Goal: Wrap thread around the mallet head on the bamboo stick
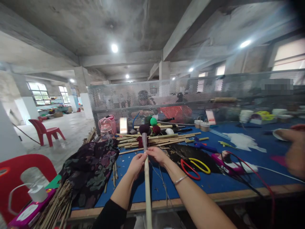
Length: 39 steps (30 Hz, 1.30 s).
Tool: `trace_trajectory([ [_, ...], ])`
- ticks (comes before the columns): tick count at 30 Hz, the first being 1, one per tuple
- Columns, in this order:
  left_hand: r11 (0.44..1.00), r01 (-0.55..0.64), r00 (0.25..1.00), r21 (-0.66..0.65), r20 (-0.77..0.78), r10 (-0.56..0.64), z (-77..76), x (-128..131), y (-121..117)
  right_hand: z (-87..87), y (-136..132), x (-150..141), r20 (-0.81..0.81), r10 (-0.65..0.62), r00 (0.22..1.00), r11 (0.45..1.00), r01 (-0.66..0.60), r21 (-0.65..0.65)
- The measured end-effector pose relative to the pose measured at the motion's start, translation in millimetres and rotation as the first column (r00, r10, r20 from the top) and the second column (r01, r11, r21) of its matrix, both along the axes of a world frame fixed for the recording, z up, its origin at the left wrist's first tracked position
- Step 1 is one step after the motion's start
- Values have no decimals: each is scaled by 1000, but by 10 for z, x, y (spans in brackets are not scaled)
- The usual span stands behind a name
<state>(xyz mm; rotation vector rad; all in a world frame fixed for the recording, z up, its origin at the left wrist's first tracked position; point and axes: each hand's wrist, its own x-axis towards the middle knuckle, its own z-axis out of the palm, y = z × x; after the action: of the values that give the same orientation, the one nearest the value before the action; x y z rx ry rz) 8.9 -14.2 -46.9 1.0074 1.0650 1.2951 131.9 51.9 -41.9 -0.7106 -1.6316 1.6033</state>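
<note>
A long pale stick [148, 190] runs from the bottom edge away from me over the blue tabletop. Its far part has a greyish wrapping [144, 140], and a dark round ball [145, 129] shows at that end. My left hand [137, 164] pinches the stick from the left at the lower edge of the wrapping. From the other side, the fingers of my right hand [156, 155] close on the same spot. Thin strands [163, 179] hang below my right hand. Scissors with red and yellow handles [195, 168] lie right of my right forearm.
Several bare sticks [162, 139] lie beyond my hands, near a green ball [153, 121]. A dark patterned cloth [89, 168] drapes over the left edge. A perforated metal screen [114, 98] stands behind. Cables [259, 176] cross the right side, where another person's blurred arm [295, 152] reaches in.
</note>
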Motion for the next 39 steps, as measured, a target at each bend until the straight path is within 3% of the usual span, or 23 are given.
trace_trajectory([
  [3, 993, -97, 984, 70, -146, 106, -16, -50, 16, -40, -8, -1, 41, -71, 997, 997, 71, 13],
  [5, 997, -63, 985, 52, -156, 70, -9, -78, 19, -46, -17, -6, 73, -60, 996, 998, 60, 5],
  [9, 991, 128, 989, -25, 71, -126, 23, -68, -6, -37, -19, 13, 7, 114, 993, 992, -114, -46],
  [11, 989, 146, 977, -32, 163, -139, 38, -35, -19, -23, -19, 8, -18, 163, 986, 985, -164, -61],
  [15, 997, 51, 982, -64, 187, -38, 40, 42, -28, 38, -37, -63, 60, 104, 993, 994, -101, -45],
  [20, 986, -155, 973, -66, 163, 164, 74, 53, -92, 158, 200, -77, 251, 259, 933, 965, -258, -37],
  [22, 973, -224, 958, -55, 173, 230, 134, 10, -138, 226, 501, -13, 392, 152, 907, 981, -187, 53],
  [24, 960, -275, 947, -46, 157, 279, 207, -44, -175, 302, 913, 74, 508, -159, 847, 959, 10, 284],
  [25, 957, -285, 945, -50, 153, 289, 240, -70, -186, 339, 1143, 118, 528, -346, 775, 897, 107, 430],
  [27, 952, -288, 941, -101, 156, 301, 285, -106, -191, 394, 1612, 193, 493, -666, 559, 696, 230, 680],
  [29, 947, -279, 937, -162, 169, 305, 297, -118, -184, 407, 2039, 234, 455, -818, 350, 548, 239, 802],
  [30, 943, -285, 932, -175, 179, 315, 293, -116, -179, 395, 2221, 241, 468, -835, 288, 532, 211, 820],
  [32, 943, -239, 941, -232, 184, 284, 281, -102, -175, 344, 2505, 240, 553, -794, 255, 595, 133, 793],
  [35, 934, -231, 943, -272, 172, 283, 269, -77, -180, 231, 2706, 253, 689, -657, 306, 725, 7, 688],
  [37, 934, -234, 942, -268, 176, 287, 260, -68, -184, 169, 2710, 304, 714, -616, 333, 743, -54, 667],
  [39, 936, -237, 941, -259, 178, 287, 244, -65, -181, 166, 2642, 387, 672, -628, 391, 695, -105, 711],
])
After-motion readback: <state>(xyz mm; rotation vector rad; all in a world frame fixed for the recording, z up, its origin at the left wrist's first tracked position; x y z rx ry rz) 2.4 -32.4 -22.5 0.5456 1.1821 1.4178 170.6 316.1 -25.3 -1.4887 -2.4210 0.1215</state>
